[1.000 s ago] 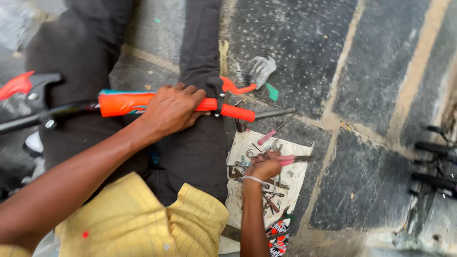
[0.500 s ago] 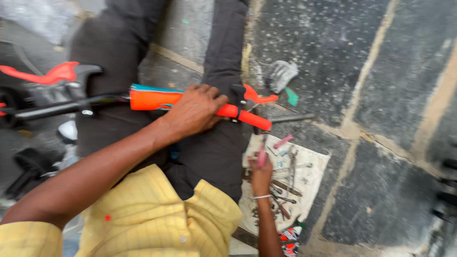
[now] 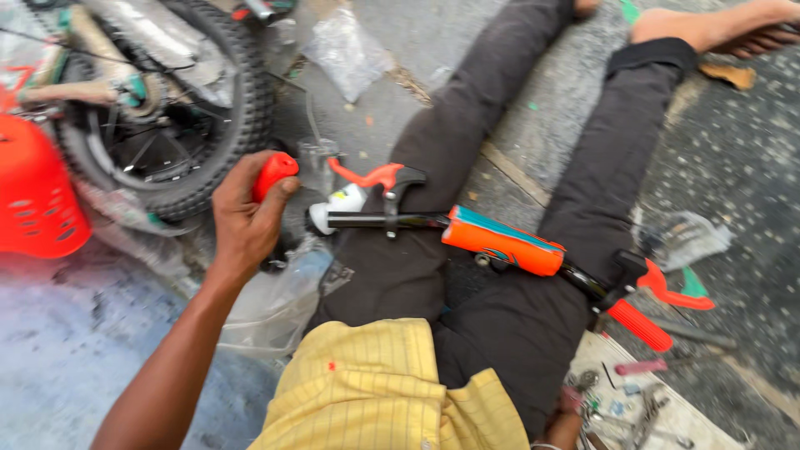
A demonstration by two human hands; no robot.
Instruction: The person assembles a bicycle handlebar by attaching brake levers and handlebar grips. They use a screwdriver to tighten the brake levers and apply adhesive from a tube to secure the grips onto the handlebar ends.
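A bicycle handlebar with an orange padded cover [image 3: 500,242] lies across my lap on dark trousers. A red grip [image 3: 640,325] and a red brake lever [image 3: 679,292] sit at its right end, and a second red lever [image 3: 375,177] near its left end. My left hand [image 3: 242,221] is shut on another red grip [image 3: 275,171], held just left of the bar's white-tipped end [image 3: 333,208]. Whether that grip touches the bar I cannot tell. My right hand [image 3: 571,404] barely shows at the bottom, beside small tools [image 3: 642,408] on a sheet; its fingers are hidden.
A small bicycle wheel [image 3: 225,108] with a knobbly tyre lies at the upper left, next to a red plastic basket [image 3: 33,192]. Clear plastic bags [image 3: 346,50] lie on the stone floor. My bare foot [image 3: 717,25] reaches the top right.
The view has swung left. My left hand left the middle of the handlebar and now grips a red grip by its left end. My right hand has dropped almost out of view.
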